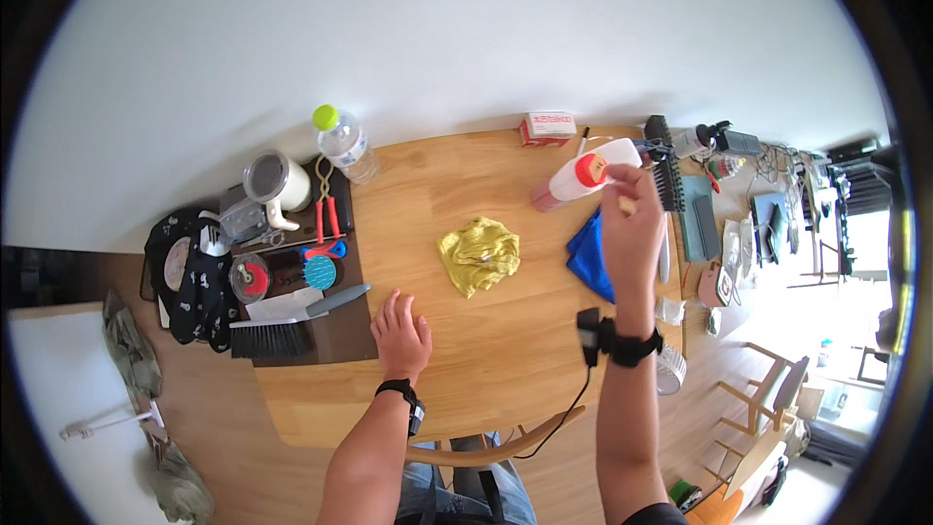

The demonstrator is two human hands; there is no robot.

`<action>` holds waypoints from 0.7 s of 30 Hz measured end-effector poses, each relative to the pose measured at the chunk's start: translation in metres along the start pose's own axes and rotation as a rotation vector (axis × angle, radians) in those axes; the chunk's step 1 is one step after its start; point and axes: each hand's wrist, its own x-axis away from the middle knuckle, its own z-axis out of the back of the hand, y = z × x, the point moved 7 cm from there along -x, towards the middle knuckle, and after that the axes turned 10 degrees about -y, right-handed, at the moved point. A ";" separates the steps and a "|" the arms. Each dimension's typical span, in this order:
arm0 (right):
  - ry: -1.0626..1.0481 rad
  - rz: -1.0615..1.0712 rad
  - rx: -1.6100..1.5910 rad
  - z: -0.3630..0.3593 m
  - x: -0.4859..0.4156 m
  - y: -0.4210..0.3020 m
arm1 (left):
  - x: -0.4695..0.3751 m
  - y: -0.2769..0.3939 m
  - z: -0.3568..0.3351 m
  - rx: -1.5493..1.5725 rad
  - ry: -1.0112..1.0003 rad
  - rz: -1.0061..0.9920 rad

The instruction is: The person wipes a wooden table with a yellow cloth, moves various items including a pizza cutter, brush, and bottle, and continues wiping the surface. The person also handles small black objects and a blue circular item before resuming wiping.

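Observation:
Flat on the wooden table (466, 372) rests my left hand (401, 335), fingers a little apart and nothing in it. It lies just right of a dark brown mat (346, 346), close to the grey handle of a brush (270, 335). My right hand (635, 215) is raised over the table's right side, fingers bent. Its fingertips meet the red part of a white plastic bottle (572, 182) with a pinkish lower end; whether they grip it, I cannot tell. A folded blue cloth (589, 255) lies partly hidden below that hand. Between both hands sits a crumpled yellow cloth (479, 255).
Left, the mat bears a cream mug (280, 179), red-handled tongs (326, 208) and a teal round-headed item (319, 273). Behind stands a water bottle (346, 142) with a green cap. A small box (547, 129) is by the wall. A chair back (503, 452) curves along the front.

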 end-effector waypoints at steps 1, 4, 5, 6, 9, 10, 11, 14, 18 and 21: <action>0.047 0.025 0.075 0.013 -0.013 0.008 | -0.001 0.000 0.000 -0.002 0.003 -0.004; -0.130 0.110 0.278 0.029 -0.042 0.030 | 0.000 -0.001 -0.001 -0.008 0.002 -0.005; -0.180 0.139 0.353 0.029 -0.049 0.036 | 0.001 -0.001 -0.001 -0.007 -0.002 -0.007; -0.234 0.197 0.392 0.026 -0.054 0.039 | 0.000 -0.001 -0.001 -0.009 -0.005 -0.008; -0.402 0.271 0.501 0.019 -0.065 0.051 | -0.001 0.000 0.000 -0.022 0.003 -0.017; -0.452 0.279 0.529 0.016 -0.068 0.054 | -0.001 0.001 0.000 -0.028 0.009 -0.020; -0.496 0.309 0.552 0.012 -0.070 0.057 | -0.001 0.002 0.000 -0.021 0.006 -0.019; -0.545 0.357 0.617 0.001 -0.075 0.062 | -0.001 0.002 0.003 -0.010 0.003 -0.016; -0.572 0.317 0.652 -0.006 -0.082 0.067 | -0.001 0.005 0.004 -0.013 0.004 -0.024; -0.609 0.323 0.711 -0.008 -0.084 0.064 | -0.001 0.004 0.005 -0.037 0.015 -0.024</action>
